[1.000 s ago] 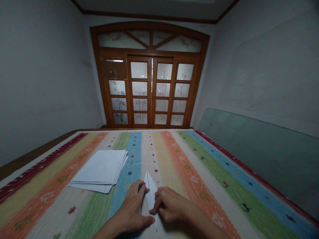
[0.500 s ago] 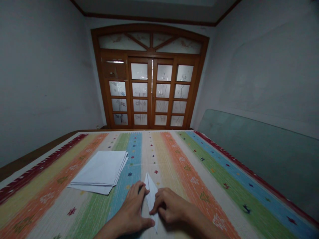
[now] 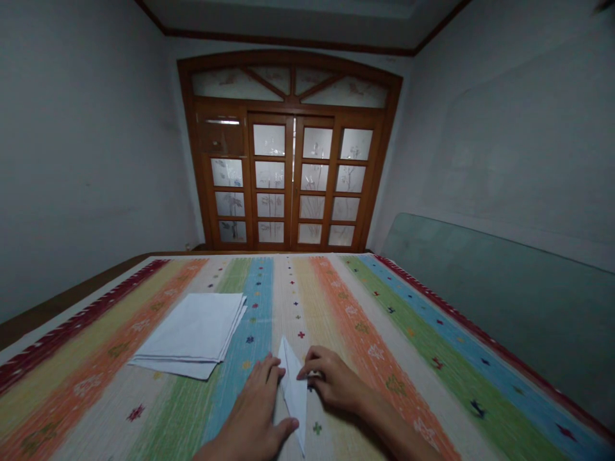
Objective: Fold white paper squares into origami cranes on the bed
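Observation:
A narrow, diamond-shaped piece of folded white paper [image 3: 294, 402] lies lengthwise on the striped tablecloth [image 3: 408, 358], pointed at its far and near ends. My left hand [image 3: 255, 407] rests along its left side, fingers flat and thumb spread apart, with fingertips and thumb touching the paper. From the right, my right hand [image 3: 331, 379] pinches the paper's right edge between thumb and bent forefinger; the other fingers are curled in. Beyond my left hand sits a stack of white square sheets [image 3: 192, 326], slightly fanned.
Wooden doors with patterned glass panes [image 3: 291, 179] stand past the table's far edge. A pale green board or headrest [image 3: 480, 275] runs along the right side, against the wall. The table's brown edge [image 3: 72, 298] shows at the left.
My right hand has moved away from me along the paper, from its near half to the middle of its right edge. The paper's right side now looks wider. My left hand has barely shifted.

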`<state>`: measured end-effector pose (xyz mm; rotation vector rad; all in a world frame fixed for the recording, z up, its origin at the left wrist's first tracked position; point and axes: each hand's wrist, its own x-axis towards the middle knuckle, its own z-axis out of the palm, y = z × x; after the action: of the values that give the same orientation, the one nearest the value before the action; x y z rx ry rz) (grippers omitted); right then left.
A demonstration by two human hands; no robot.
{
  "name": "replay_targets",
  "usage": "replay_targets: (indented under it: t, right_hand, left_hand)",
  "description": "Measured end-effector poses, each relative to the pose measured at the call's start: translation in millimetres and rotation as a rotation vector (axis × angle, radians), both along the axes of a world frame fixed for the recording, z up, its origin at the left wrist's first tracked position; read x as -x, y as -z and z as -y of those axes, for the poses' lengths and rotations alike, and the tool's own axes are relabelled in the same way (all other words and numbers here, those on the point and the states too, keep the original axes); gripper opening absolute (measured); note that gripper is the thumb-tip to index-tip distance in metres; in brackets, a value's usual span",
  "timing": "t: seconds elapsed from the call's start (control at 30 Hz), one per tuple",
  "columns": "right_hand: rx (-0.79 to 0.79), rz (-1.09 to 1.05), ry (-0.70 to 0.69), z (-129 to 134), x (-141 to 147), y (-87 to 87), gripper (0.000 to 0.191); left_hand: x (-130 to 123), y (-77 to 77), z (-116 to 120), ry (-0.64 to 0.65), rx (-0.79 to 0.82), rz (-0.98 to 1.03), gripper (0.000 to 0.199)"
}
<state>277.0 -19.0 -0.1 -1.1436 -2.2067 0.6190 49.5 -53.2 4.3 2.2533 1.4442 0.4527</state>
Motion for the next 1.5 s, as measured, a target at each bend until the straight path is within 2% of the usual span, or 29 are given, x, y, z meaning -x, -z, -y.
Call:
replay_targets:
  t: [0.1, 0.17, 0.4, 0.6, 0.9, 1.0, 1.3, 1.5]
  right_hand:
    - [-0.067, 0.0, -0.04, -1, 0, 4.5, 0.038]
    - [-0.106, 0.007, -0.069, -1, -1, 4.6, 0.039]
    - [-0.171, 0.05, -0.084, -1, -2, 5.0, 0.038]
    - [-0.207, 0.049, -0.074, 4, 5, 1.2, 0.03]
    - [-0.126, -0.013, -0.011, 7, 15, 3.7, 0.028]
    - [-0.09, -0.012, 0.051, 8, 18, 4.7, 0.026]
    - [-0.047, 0.043, 0.207, 14, 34, 4.7, 0.025]
    - [-0.022, -0.015, 0.175, 14, 31, 2.0, 0.016]
  left_hand:
    - [3, 12.3, 1, 0.031, -0.056, 0.028, 0.077]
    - [4, 14.7, 1, 0.047, -0.061, 0.035, 0.074]
    - [1, -2.3, 4, 0.079, 0.003, -0.062, 0.066]
    - [3, 0.6, -1, 0.123, -0.032, -0.063, 0.068]
    - [6, 5.7, -4, 0.171, -0.038, -0.029, 0.069]
    - [7, 11.4, -5, 0.177, -0.053, -0.004, 0.07]
    - [6, 34.9, 1, 0.192, -0.106, 0.098, 0.089]
    - [8, 39.2, 1, 0.206, -0.123, 0.112, 0.087]
